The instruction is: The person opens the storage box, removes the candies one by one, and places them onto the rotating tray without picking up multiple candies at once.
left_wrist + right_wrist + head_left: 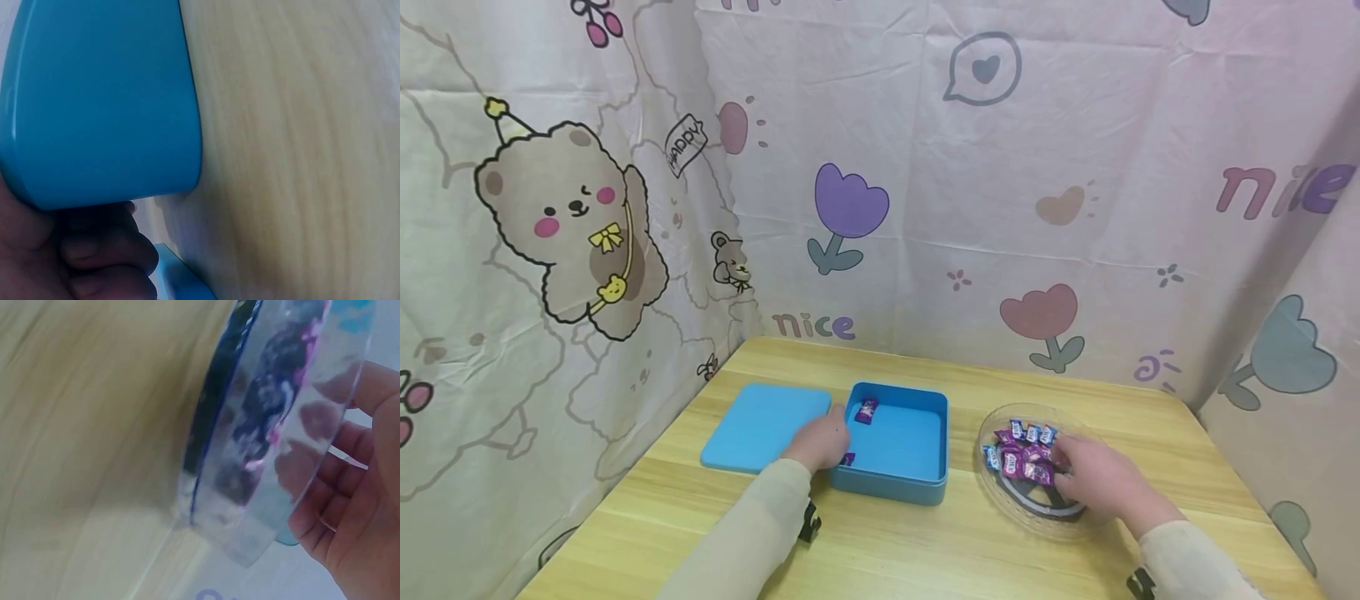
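My left hand (822,437) grips the left wall of a blue open box (891,492), its fingers curled against the outside in the left wrist view. Inside the box, one purple-wrapped candy (867,411) lies near the back left corner. Another purple candy (847,459) shows partly at the front left, by my hand. My right hand (1097,475) reaches over the rim of a clear round dish (1026,521), fingers spread and slightly bent beside several purple and blue wrapped candies (1022,454). Through the dish's clear wall its fingertips look blurred, with no candy visibly held.
A flat blue lid (763,425) lies on the wooden table (910,550) to the left of the box. Behind the table hangs a printed cloth (925,208), and more cloth (550,375) hangs along the left side.
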A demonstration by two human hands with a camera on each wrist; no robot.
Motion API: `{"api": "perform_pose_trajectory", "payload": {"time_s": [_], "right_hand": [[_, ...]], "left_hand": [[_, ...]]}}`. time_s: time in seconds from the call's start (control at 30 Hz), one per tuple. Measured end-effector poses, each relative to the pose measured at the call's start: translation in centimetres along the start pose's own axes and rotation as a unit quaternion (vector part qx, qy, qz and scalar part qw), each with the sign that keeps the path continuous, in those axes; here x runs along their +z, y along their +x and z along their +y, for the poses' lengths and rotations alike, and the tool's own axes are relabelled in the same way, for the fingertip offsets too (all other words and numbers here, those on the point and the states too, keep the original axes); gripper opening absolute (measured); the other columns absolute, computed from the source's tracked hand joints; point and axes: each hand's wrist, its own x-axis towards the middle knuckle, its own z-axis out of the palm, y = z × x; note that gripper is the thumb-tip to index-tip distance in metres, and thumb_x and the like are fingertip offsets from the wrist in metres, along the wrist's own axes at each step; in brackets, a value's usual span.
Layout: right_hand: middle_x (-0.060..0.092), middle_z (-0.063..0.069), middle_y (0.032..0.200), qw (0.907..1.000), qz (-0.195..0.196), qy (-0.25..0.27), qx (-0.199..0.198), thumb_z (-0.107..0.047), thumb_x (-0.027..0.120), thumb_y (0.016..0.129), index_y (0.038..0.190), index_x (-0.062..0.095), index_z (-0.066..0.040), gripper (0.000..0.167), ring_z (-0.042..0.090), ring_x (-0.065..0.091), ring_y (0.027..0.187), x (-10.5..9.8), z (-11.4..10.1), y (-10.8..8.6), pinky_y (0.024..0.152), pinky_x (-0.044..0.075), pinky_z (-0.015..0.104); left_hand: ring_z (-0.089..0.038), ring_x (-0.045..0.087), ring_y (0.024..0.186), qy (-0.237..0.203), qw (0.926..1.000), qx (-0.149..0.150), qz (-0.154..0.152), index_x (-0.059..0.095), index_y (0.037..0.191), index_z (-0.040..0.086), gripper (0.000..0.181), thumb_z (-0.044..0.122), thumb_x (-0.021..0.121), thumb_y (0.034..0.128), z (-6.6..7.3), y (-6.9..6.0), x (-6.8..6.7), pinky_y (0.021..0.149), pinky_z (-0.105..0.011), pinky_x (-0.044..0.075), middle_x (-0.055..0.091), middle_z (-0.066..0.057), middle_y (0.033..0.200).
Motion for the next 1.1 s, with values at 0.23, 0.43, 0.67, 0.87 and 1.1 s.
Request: {"api": "perform_pose_trajectory", "payload": {"time_s": [0.23,0.43,0.67,0.87,1.1], "right_hand": [[0.065,-0.006,0.092,0.9988,0.036,0.002,-0.033,-0.025,0.079,0.080,0.095,0.068,-0.021,0.019,0.015,0.060,0.083,-0.2,-2.1,0.5,0.073,0.054,0.044],[0.066,-0.007,0.100,0.9971,0.049,0.004,-0.059,-0.027,0.078,0.081,0.105,0.072,-0.021,0.025,0.019,0.064,0.094,-0.5,-4.2,1.3,0.083,0.054,0.048],[0.067,-0.003,0.106,0.9941,0.059,0.012,-0.090,-0.024,0.076,0.082,0.111,0.072,-0.017,0.030,0.019,0.063,0.098,-0.6,-7.0,2.7,0.090,0.052,0.047],[0.065,-0.006,0.107,0.9916,0.065,0.016,-0.110,-0.021,0.073,0.083,0.109,0.071,-0.019,0.026,0.018,0.059,0.100,-0.4,-9.1,3.8,0.091,0.052,0.044],[0.066,-0.004,0.113,0.9916,0.052,0.013,-0.118,-0.028,0.075,0.087,0.114,0.071,-0.021,0.028,0.021,0.061,0.108,-0.3,-11.2,5.6,0.092,0.052,0.045]], "left_hand": [[-0.031,0.055,0.098,0.001,1.0000,0.002,0.001,0.028,0.156,-0.003,0.055,0.021,0.036,0.1074,0.0,0.0,0.0,0.084,-0.046,0.048,0.049,-0.019,0.148],[-0.032,0.054,0.104,-0.003,1.0000,-0.001,-0.001,0.027,0.157,-0.002,0.055,0.021,0.037,0.1074,0.1,-0.1,0.1,0.095,-0.051,0.047,0.043,-0.020,0.154],[-0.032,0.053,0.103,-0.003,1.0000,0.005,-0.001,0.029,0.155,-0.003,0.054,0.019,0.037,0.1063,0.0,0.0,0.0,0.089,-0.048,0.047,0.045,-0.020,0.151],[-0.031,0.053,0.103,-0.003,1.0000,0.004,0.000,0.030,0.155,-0.003,0.054,0.020,0.037,0.1062,0.0,0.0,0.0,0.086,-0.046,0.047,0.047,-0.018,0.149],[-0.032,0.054,0.101,-0.013,0.9999,-0.004,-0.003,0.029,0.155,-0.002,0.055,0.020,0.039,0.1057,0.0,0.0,0.0,0.082,-0.046,0.048,0.051,-0.018,0.142]]}}
